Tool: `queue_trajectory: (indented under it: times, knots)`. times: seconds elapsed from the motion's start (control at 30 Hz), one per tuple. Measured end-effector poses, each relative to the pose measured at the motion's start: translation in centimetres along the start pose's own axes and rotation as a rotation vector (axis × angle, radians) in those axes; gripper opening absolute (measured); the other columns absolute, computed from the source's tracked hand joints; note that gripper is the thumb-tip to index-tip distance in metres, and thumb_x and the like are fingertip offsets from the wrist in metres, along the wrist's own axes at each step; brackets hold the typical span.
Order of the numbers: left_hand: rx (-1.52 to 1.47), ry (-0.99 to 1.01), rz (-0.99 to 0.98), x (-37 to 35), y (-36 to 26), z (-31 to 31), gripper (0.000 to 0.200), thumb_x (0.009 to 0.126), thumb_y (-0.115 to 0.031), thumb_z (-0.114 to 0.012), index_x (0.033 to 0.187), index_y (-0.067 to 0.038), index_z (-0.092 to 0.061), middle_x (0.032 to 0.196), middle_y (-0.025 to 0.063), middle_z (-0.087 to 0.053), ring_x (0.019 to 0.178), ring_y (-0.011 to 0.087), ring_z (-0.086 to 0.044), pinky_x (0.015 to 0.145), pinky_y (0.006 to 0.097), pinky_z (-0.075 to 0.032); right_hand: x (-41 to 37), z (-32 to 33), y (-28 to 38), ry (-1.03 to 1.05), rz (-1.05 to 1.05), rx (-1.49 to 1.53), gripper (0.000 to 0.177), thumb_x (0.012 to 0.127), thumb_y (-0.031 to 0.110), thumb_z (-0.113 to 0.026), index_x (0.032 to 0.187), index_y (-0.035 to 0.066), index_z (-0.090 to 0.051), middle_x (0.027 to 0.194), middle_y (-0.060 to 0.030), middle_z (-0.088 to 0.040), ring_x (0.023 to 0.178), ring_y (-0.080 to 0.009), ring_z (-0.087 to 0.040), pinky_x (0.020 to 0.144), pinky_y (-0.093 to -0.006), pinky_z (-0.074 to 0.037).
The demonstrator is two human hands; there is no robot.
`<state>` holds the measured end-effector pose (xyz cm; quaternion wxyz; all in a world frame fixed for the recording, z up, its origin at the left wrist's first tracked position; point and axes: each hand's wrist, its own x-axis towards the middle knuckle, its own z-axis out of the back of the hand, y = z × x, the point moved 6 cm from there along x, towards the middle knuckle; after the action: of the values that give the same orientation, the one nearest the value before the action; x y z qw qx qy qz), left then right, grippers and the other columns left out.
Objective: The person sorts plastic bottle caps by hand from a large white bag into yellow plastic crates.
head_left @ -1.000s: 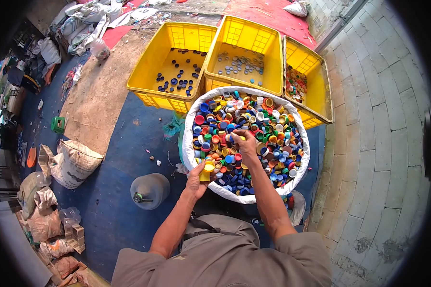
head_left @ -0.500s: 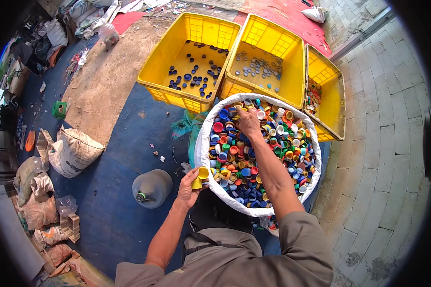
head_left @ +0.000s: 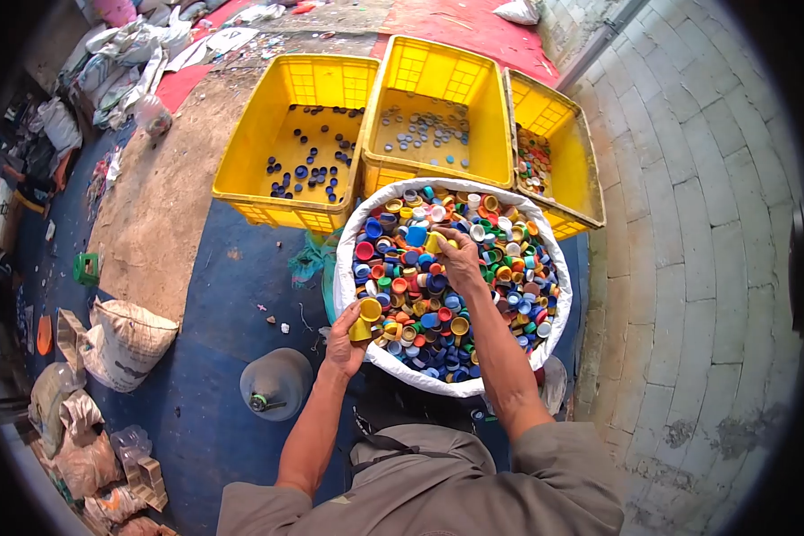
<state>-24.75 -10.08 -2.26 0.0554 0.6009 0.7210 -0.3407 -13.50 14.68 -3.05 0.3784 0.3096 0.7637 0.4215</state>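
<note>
A large white sack [head_left: 560,295] with a rolled rim stands in front of me, full of mixed coloured plastic bottle caps [head_left: 433,319]. At its left rim, my left hand [head_left: 341,347] is closed around yellow caps [head_left: 369,310]; how many is partly hidden by the fingers. Over the upper middle of the pile, my right hand [head_left: 461,259] pinches a yellow cap [head_left: 434,242] between thumb and fingers. A blue cap [head_left: 416,236] lies just left of that cap.
Behind the sack stand three yellow crates: the left crate [head_left: 277,213] holds dark blue caps, the middle crate [head_left: 442,171] pale caps, the right crate [head_left: 579,170] mixed caps. A clear jug [head_left: 277,384] stands left on the blue floor. A block wall [head_left: 679,268] rises at right.
My right hand has drawn back from the far part of the pile and now holds a yellow cap. My left hand keeps its yellow caps at the rim. The camera view has shifted.
</note>
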Motion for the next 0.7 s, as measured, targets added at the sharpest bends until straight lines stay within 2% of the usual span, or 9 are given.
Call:
queue_trajectory:
  times: [0.07, 0.13, 0.2, 0.27, 0.33, 0.4, 0.5, 0.63, 0.7]
  knots:
    - [0.018, 0.032, 0.023, 0.9, 0.9, -1.8, 0.031, 0.094, -0.027, -0.053, 0.118, -0.007, -0.056, 0.109, 0.0084, -0.064, 0.098, 0.0237, -0.064, 0.080, 0.0388, -0.054, -2.5, 1.3, 0.6, -0.001, -0.035, 0.278, 0.026, 0.087, 0.009, -0.068, 0.111, 0.002, -0.063, 0.103, -0.0096, -0.065, 0.088, -0.0181, -0.065, 0.073, -0.0276, -0.056]
    - [0.020, 0.080, 0.058, 1.7, 2.1, -3.9, 0.031, 0.095, -0.029, -0.053, 0.119, -0.009, -0.055, 0.110, 0.0098, -0.065, 0.099, 0.0243, -0.064, 0.080, 0.0386, -0.054, -4.6, 2.7, 0.9, 0.060, -0.019, 0.521, 0.023, 0.089, 0.005, -0.062, 0.111, -0.002, -0.059, 0.106, -0.0144, -0.064, 0.097, -0.0250, -0.065, 0.085, -0.0399, -0.058]
    - [0.015, 0.107, 0.105, 2.9, 3.9, -5.0, 0.032, 0.096, -0.029, -0.052, 0.121, -0.010, -0.054, 0.112, 0.0095, -0.064, 0.100, 0.0246, -0.064, 0.080, 0.0386, -0.054, -6.6, 4.1, 1.0, 0.055, -0.009, 0.679, 0.021, 0.089, 0.004, -0.060, 0.109, -0.001, -0.060, 0.108, -0.0153, -0.063, 0.100, -0.0269, -0.064, 0.089, -0.0439, -0.056]
    - [0.024, 0.162, 0.110, 3.2, 5.4, -7.6, 0.034, 0.096, -0.032, -0.052, 0.124, -0.012, -0.053, 0.111, 0.0087, -0.063, 0.099, 0.0255, -0.064, 0.081, 0.0391, -0.053, -8.7, 5.9, 0.8, -0.040, -0.021, 0.824, 0.027, 0.086, -0.002, -0.055, 0.113, -0.001, -0.058, 0.114, -0.0180, -0.062, 0.105, -0.0301, -0.063, 0.093, -0.0461, -0.054]
    - [0.012, 0.172, 0.129, 3.6, 7.5, -9.5, 0.032, 0.096, -0.030, -0.053, 0.121, -0.010, -0.053, 0.112, 0.0063, -0.061, 0.098, 0.0218, -0.063, 0.078, 0.0368, -0.055, -10.8, 7.6, 1.3, -0.015, -0.024, 0.902, 0.033, 0.081, -0.003, -0.054, 0.113, -0.001, -0.057, 0.115, -0.0193, -0.062, 0.106, -0.0321, -0.062, 0.094, -0.0471, -0.052]
    - [0.036, 0.169, 0.147, 4.2, 10.2, -11.0, 0.032, 0.095, -0.031, -0.054, 0.120, -0.011, -0.055, 0.111, 0.0049, -0.062, 0.098, 0.0223, -0.063, 0.082, 0.0391, -0.053, -11.9, 10.3, 0.8, -0.027, 0.040, 0.921, 0.042, 0.077, -0.002, -0.053, 0.119, -0.003, -0.055, 0.114, -0.0207, -0.062, 0.106, -0.0349, -0.062, 0.094, -0.0471, -0.052]
    - [0.019, 0.120, 0.179, 5.3, 14.4, -13.4, 0.035, 0.096, -0.034, -0.050, 0.121, -0.011, -0.058, 0.111, 0.0084, -0.064, 0.101, 0.0265, -0.062, 0.088, 0.0428, -0.050, -14.1, 13.4, 1.6, 0.026, -0.038, 1.067, 0.047, 0.073, -0.001, -0.047, 0.119, -0.004, -0.054, 0.116, -0.0198, -0.061, 0.104, -0.0332, -0.063, 0.093, -0.0470, -0.052]
    - [0.044, 0.146, 0.236, 8.4, 19.5, -17.4, 0.036, 0.095, -0.037, -0.049, 0.116, -0.008, -0.057, 0.109, 0.0090, -0.063, 0.102, 0.0247, -0.060, 0.090, 0.0404, -0.048, -14.6, 18.6, 1.8, -0.222, -0.065, 1.009, 0.043, 0.072, 0.009, -0.047, 0.112, -0.005, -0.057, 0.111, -0.0192, -0.060, 0.106, -0.0322, -0.059, 0.091, -0.0462, -0.051]
    - [0.017, 0.204, 0.290, 12.0, 21.1, -21.2, 0.042, 0.095, -0.040, -0.048, 0.116, -0.005, -0.056, 0.109, 0.0096, -0.063, 0.100, 0.0236, -0.059, 0.089, 0.0382, -0.047, -12.5, 21.3, 3.3, -0.390, -0.057, 1.066, 0.050, 0.074, 0.012, -0.045, 0.120, -0.008, -0.048, 0.115, -0.0204, -0.057, 0.110, -0.0330, -0.057, 0.099, -0.0492, -0.045]
